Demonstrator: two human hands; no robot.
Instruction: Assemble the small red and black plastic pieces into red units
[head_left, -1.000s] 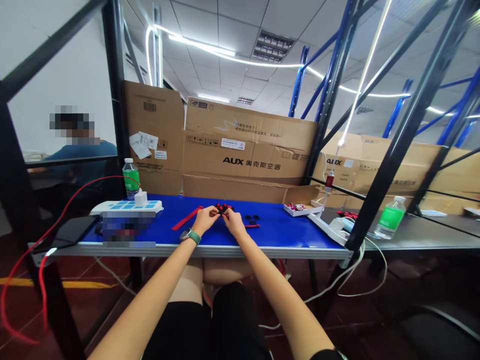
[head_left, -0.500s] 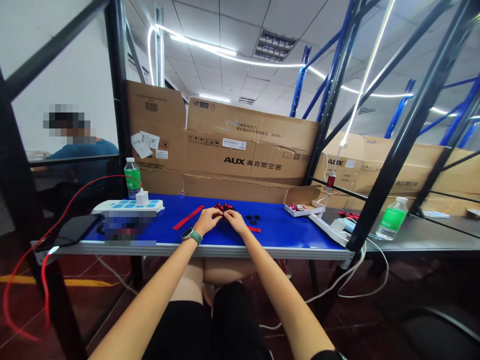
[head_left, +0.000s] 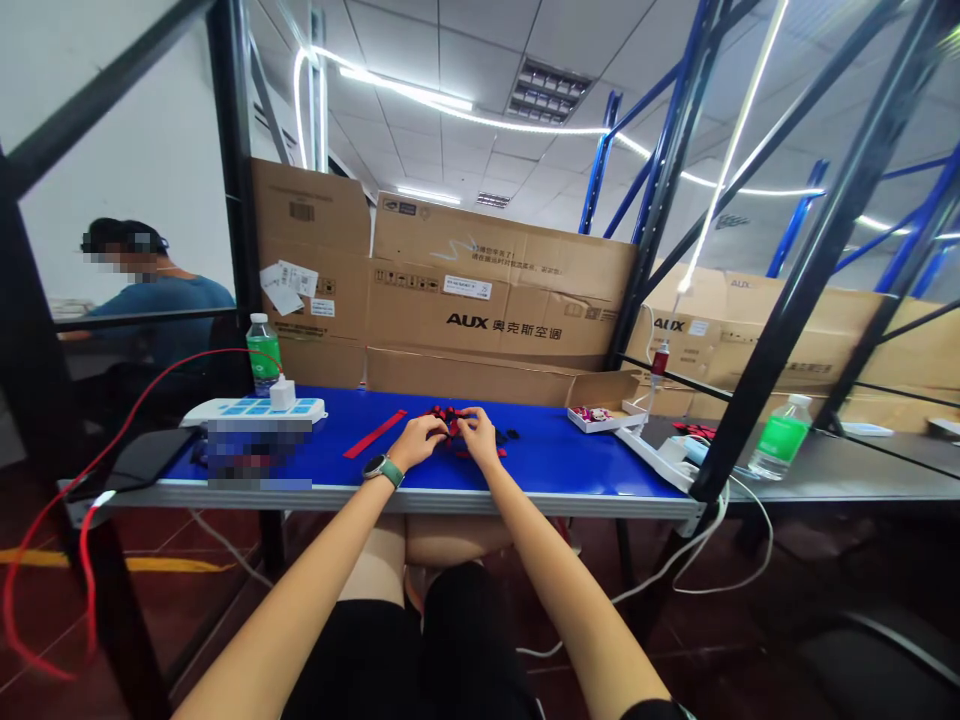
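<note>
My left hand (head_left: pixel 421 437) and my right hand (head_left: pixel 478 436) meet over the middle of the blue table (head_left: pixel 540 470). Both are curled with fingertips pinched on a small red and black piece (head_left: pixel 451 419) held between them, just above the tabletop. A green-strapped watch (head_left: pixel 381 468) is on my left wrist. A flat red strip (head_left: pixel 375 434) lies on the table to the left of my left hand. Small black pieces (head_left: pixel 511 434) lie just right of my right hand, partly hidden by it.
A white power strip (head_left: pixel 255 410) and a green-labelled bottle (head_left: pixel 262 354) stand at the table's left, with a red cable (head_left: pixel 90 470). A small cardboard tray (head_left: pixel 604 416) sits at right. Cardboard boxes (head_left: pixel 495 300) wall the back. Another person (head_left: pixel 150 300) sits at far left.
My hands stayed together over the table's middle. My right hand shifted slightly right and now covers part of the black pieces and the short red strip beside them.
</note>
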